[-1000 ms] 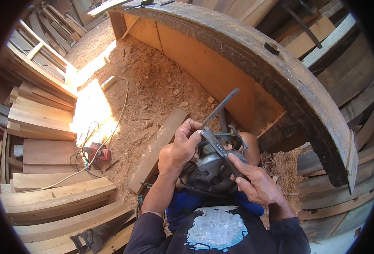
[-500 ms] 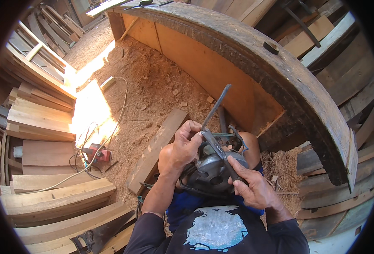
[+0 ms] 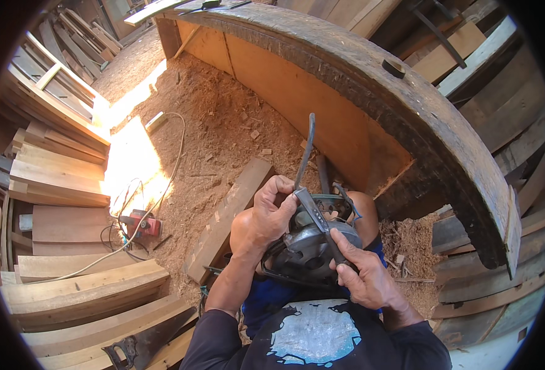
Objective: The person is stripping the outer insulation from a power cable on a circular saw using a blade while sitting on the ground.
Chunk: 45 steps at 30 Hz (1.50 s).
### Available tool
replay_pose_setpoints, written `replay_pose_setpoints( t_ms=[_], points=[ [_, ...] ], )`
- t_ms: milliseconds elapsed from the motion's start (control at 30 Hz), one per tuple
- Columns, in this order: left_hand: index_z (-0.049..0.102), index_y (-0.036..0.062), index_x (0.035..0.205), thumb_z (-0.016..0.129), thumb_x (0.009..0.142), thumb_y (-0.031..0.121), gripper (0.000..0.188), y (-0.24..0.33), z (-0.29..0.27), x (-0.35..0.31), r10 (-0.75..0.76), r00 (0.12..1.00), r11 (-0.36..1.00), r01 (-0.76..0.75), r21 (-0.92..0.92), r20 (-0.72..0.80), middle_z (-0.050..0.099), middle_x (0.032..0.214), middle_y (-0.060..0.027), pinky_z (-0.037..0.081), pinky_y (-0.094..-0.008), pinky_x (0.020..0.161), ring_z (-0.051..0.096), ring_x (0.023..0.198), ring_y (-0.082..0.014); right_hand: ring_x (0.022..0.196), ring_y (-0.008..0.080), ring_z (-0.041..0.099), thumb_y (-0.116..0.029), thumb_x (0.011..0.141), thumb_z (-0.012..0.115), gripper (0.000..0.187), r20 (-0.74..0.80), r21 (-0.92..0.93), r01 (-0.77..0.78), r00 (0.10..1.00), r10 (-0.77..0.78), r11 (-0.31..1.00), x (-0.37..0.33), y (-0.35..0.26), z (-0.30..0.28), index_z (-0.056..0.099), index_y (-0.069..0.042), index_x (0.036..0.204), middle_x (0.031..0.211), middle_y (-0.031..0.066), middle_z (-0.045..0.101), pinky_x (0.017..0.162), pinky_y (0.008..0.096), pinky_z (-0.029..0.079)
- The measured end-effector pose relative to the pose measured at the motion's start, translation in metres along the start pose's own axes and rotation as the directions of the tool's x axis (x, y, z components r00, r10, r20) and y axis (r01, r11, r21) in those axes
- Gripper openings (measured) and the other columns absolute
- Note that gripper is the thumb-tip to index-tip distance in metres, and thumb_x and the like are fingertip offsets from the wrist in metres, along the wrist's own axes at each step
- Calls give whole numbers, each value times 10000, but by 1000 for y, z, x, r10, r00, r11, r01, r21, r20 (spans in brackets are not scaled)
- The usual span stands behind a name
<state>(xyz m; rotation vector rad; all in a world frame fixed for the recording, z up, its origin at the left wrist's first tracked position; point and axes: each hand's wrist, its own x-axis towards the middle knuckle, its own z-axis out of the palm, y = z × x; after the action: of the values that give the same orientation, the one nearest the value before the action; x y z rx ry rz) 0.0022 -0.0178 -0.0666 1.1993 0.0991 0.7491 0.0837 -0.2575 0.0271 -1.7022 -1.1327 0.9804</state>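
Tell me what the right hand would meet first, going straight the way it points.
Likely the left hand, ahead of the right hand; depth is unclear, so the grey machine might come first.

Left hand [image 3: 271, 208] pinching, fingers bent; right hand [image 3: 371, 276] gripping, one digit extended; forearms [image 3: 232, 280] angled inward.

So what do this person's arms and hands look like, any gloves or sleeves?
The left hand and right hand are both bare, with no gloves, rings or watch that I can see. Dark sleeves leave the forearms uncovered.
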Motion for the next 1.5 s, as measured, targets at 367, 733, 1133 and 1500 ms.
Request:
replay_pose_setpoints(
  t_ms=[367, 733, 1133, 1500],
  points=[
    [565, 33, 983, 593, 945, -38, 86, 1, 5, 1, 50, 998, 999, -50, 8, -22, 574, 989, -22, 474, -236, 813, 553, 893, -77, 769, 198, 620, 3, 950, 506, 685, -42, 16, 79, 996, -79, 997, 6, 12, 19, 267, -17, 1592, 1034, 169, 668, 775, 322, 538],
    [570, 38, 1034, 593, 951, -44, 119, 11, 5, 1, -173, 979, 981, 162, -104, -103, 684, 990, -61, 556, -272, 850, 663, 904, -101, 832, 234, 650, -9, 963, 510, 666, 21, 15, 66, 998, -66, 998, 9, 8, 1, 271, -5, 1585, 1116, 211, 673, 833, 351, 534],
    [609, 41, 1099, 583, 1025, 107, 103, 13, 13, -1, -113, 989, 990, 120, 73, -99, 682, 898, -12, 439, -143, 572, 562, 676, -1, 1215, 399, 605, -11, 954, 531, 607, 5, -64, 106, 994, -106, 992, 9, 8, -10, 355, 44, 1532, 1310, 291, 618, 1068, 407, 432],
    [591, 23, 1085, 581, 1016, 58, 79, 4, 4, -5, -75, 997, 997, 74, -37, -15, 668, 962, -30, 495, -239, 826, 598, 875, -67, 693, 87, 545, 5, 971, 519, 633, 6, 168, 18, 1000, -19, 986, 6, 19, -5, 348, -64, 1577, 1077, 97, 684, 683, 266, 519]
  ],
)
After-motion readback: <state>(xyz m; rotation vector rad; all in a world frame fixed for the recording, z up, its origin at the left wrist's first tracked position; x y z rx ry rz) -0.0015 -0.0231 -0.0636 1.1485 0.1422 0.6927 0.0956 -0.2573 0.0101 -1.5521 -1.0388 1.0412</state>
